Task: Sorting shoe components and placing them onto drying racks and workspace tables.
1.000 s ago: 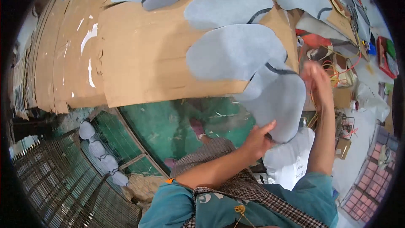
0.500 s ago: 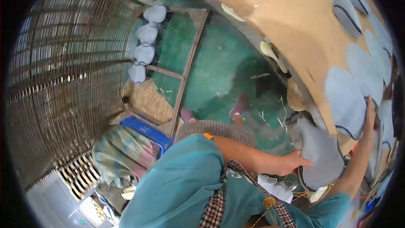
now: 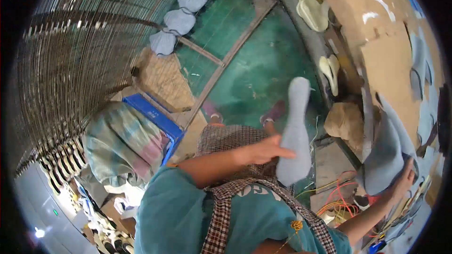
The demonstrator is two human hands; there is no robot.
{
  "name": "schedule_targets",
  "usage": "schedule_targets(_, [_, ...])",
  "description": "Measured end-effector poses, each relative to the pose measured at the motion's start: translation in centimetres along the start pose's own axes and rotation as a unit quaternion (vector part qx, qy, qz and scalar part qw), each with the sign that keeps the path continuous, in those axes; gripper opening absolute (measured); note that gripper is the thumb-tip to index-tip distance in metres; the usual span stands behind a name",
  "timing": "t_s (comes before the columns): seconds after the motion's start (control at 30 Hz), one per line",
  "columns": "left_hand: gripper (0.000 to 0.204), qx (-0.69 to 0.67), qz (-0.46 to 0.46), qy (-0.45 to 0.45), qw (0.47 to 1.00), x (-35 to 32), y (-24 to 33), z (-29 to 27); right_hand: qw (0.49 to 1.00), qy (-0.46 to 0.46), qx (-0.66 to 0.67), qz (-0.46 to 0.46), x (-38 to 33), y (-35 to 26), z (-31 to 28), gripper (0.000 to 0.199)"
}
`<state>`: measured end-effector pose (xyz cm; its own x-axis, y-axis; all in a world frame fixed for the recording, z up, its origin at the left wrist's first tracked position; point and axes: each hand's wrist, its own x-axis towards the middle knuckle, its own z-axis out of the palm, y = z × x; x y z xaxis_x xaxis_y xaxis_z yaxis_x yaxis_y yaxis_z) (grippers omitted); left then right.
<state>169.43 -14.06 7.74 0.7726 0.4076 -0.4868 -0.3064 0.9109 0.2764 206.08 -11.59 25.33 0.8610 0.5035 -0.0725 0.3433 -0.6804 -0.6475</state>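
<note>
In front of my lap, my left hand is closed on a blue-grey saddle-shaped pad. Its narrow end points away from me and its broad end faces my apron. My fingers grip it near the broad end, with the thumb across its face. At the right, by the table's near edge, my right hand is closed on the edge of a curved blue-grey fabric piece. That piece is bent and stands partly upright beside the table. The tips of the right fingers are partly hidden.
More blue-grey pieces lie on the brown table. Cream saddle-shaped pads rest beneath its edge. At left stand a rack of thin rods, a row of blue-grey pads and a blue crate. Coloured cords lie lower right.
My left hand has moved left, away from the table, and now holds the saddle-shaped pad upright before me. My right hand has come lower and nearer, with a fabric piece in it. The view has turned.
</note>
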Motion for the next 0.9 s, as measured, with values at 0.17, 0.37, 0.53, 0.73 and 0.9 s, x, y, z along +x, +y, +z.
schedule_targets(0.17, [0.052, -0.141, 0.111, 0.137, 0.974, -11.0, 0.5, -9.9, 0.971, -0.210, -0.080, -0.082, -10.5, -5.0, 15.1, 0.035])
schedule_targets(0.37, [0.051, -0.272, 0.187, 0.321, 0.888, -20.1, -5.5, -20.7, 0.908, -0.392, 0.143, -0.047, -24.2, -4.7, 35.9, 0.023])
schedule_targets(0.53, [0.049, -0.375, 0.251, 0.363, 0.816, -23.9, -9.0, -28.2, 0.872, -0.470, 0.086, -0.104, -34.1, -5.2, 48.8, 0.023])
schedule_targets(0.73, [0.051, -0.489, 0.263, 0.326, 0.765, -26.6, -13.7, -32.7, 0.847, -0.524, 0.087, -0.037, -49.5, -6.6, 59.5, 0.022])
schedule_targets(0.9, [0.048, -0.530, 0.237, 0.300, 0.757, -27.6, -13.2, -34.4, 0.813, -0.566, 0.137, 0.019, -59.8, -7.4, 67.1, 0.023])
